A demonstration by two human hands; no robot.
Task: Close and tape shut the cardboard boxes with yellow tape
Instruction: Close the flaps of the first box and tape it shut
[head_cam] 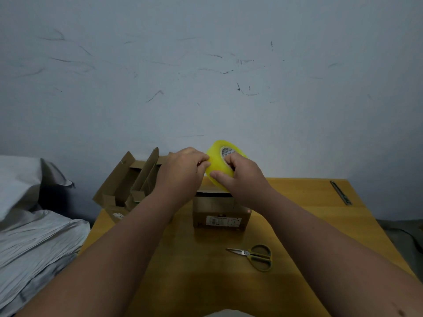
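Observation:
My right hand (240, 177) grips a thick roll of yellow tape (217, 161), with fingers through its core and the thumb across its outer face. It holds the roll above a small closed cardboard box (219, 213) bearing a white label, in the middle of the wooden table (206, 271). My left hand (183, 172) meets the roll's left edge, where its fingertips pinch at the tape surface. Behind my left forearm, at the table's back left, an open cardboard box (128, 184) has its flaps raised.
Green-handled scissors (254, 256) lie on the table in front of the small box, blades pointing left. A slim dark utility knife (341, 192) lies near the back right corner. Grey bedding (34, 225) is piled left of the table. A scuffed wall stands behind.

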